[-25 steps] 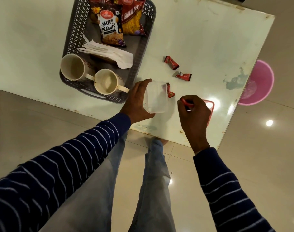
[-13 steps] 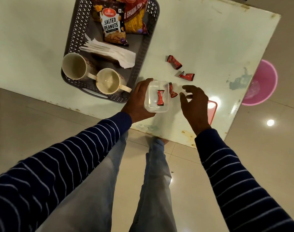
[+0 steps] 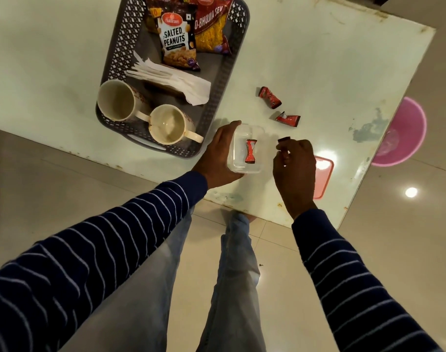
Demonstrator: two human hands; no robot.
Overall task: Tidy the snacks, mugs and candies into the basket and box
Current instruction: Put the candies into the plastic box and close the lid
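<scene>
Mostly done by the looks of it: both mugs [image 3: 140, 115] and the snack packets [image 3: 189, 34] sit in the basket [image 3: 217, 107] at the table's far-left side. Left hand [image 3: 218, 154] is wrapped round the clear box [image 3: 244, 168] near the front edge, one candy [image 3: 250, 154] inside. Right hand [image 3: 294, 165] is pinched shut on another candy [image 3: 283, 140] just beside the box. Two loose candies [image 3: 269, 97] remain mid-table.
</scene>
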